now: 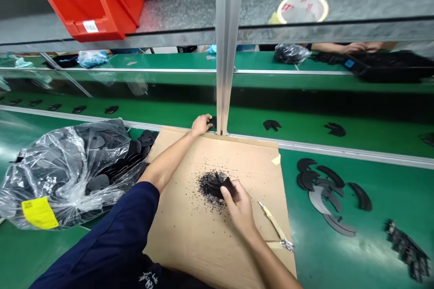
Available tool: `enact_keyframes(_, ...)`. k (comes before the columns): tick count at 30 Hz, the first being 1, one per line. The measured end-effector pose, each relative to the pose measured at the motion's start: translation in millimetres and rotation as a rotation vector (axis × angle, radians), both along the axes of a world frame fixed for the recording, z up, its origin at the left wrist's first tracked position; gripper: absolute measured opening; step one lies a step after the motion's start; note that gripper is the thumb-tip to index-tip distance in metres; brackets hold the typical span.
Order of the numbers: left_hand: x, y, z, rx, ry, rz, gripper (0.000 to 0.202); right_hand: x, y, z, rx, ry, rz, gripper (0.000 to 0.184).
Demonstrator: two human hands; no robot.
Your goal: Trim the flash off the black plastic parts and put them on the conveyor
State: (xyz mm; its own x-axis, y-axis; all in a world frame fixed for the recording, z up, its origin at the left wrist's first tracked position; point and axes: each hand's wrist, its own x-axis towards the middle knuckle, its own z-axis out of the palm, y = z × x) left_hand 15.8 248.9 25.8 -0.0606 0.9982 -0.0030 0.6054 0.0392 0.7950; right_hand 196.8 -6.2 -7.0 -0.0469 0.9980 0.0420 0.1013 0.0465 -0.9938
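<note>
tan cardboard sheet (190, 235) lies on a green conveyor belt (389, 189), with loose black crumbs (206, 185) scattered across its middle. your right hand (239, 207) pinches a curved black foam piece (220, 188) between thumb and fingers, directly over the crumbs. your left hand (201, 125) rests open at the cardboard's far edge, just beside a small black piece (212, 122) and an upright aluminium post (226, 54). a yellow-handled cutter (274, 221) lies near your right hand, a clear plastic bag of black pieces (64, 176) sits left, and black arc-shaped pieces (320, 192) lie right.
</note>
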Motion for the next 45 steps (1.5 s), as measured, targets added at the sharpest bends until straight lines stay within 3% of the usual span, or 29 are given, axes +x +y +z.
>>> enact_keyframes(4, 1.2, 5.4, -1.9, -0.029, -0.181, 0.039, 0.024, -0.5, -1.1, -3.9, -0.021, 0.035, -0.009, 0.046)
enact_keyframes(7, -12.4, -8.8, 3.3, -0.032, -0.377, 0.058, 0.023, -0.7, -1.3, -0.3, -0.051, 0.101, -0.014, 0.045)
enact_keyframes(10, -31.0, -44.2, 6.7, -0.057, -0.588, 0.039, 0.019, -1.2, 0.0, 5.8, -0.095, 0.182, -0.017, 0.043)
enact_keyframes(13, -43.8, -94.2, 4.6, -0.099, -0.778, 0.004, 0.022, -2.6, 2.4, 9.3, -0.122, 0.237, -0.030, 0.042)
enact_keyframes(16, -46.1, -138.7, -1.6, -0.149, -1.035, -0.095, 0.029, -4.9, 4.3, 9.1, -0.148, 0.272, -0.031, 0.043)
enact_keyframes(18, -43.7, -156.9, -6.8, -0.182, -1.118, -0.168, 0.033, -6.6, 4.8, 8.1, -0.170, 0.287, -0.032, 0.043)
enact_keyframes(21, -38.2, -163.6, -13.9, -0.186, -0.996, -0.220, 0.036, -8.7, 4.4, 7.1, -0.195, 0.301, -0.055, 0.045)
enact_keyframes(23, -33.6, -156.9, -17.1, -0.094, -0.830, -0.237, 0.035, -9.7, 3.8, 7.1, -0.210, 0.309, -0.074, 0.047)
enact_keyframes(28, -11.3, -122.8, -21.8, 0.263, -0.220, -0.314, 0.010, -10.2, 3.6, 8.8, -0.243, 0.332, -0.092, 0.049)
enact_keyframes(31, 10.3, -104.5, -27.3, 0.323, 0.134, -0.389, 0.007, -9.8, 5.1, 9.3, -0.241, 0.342, -0.114, 0.047)
enact_keyframes(36, 32.2, -94.3, -35.4, 0.291, 0.268, -0.421, 0.010, -9.6, 8.5, 7.2, -0.223, 0.348, -0.135, 0.046)
enact_keyframes(39, 6.5, -98.9, -26.2, 0.300, 0.304, -0.420, 0.012, -9.8, 10.0, 5.6, -0.214, 0.343, -0.149, 0.046)
enact_keyframes(42, -54.2, -113.6, -4.3, 0.270, 0.347, -0.373, 0.007, -9.4, 11.2, 4.4, -0.192, 0.324, -0.153, 0.043)
enact_keyframes(45, -119.0, -142.9, 16.6, 0.112, 0.431, -0.272, 0.008, -8.5, 12.0, 3.3, -0.156, 0.299, -0.110, 0.040)
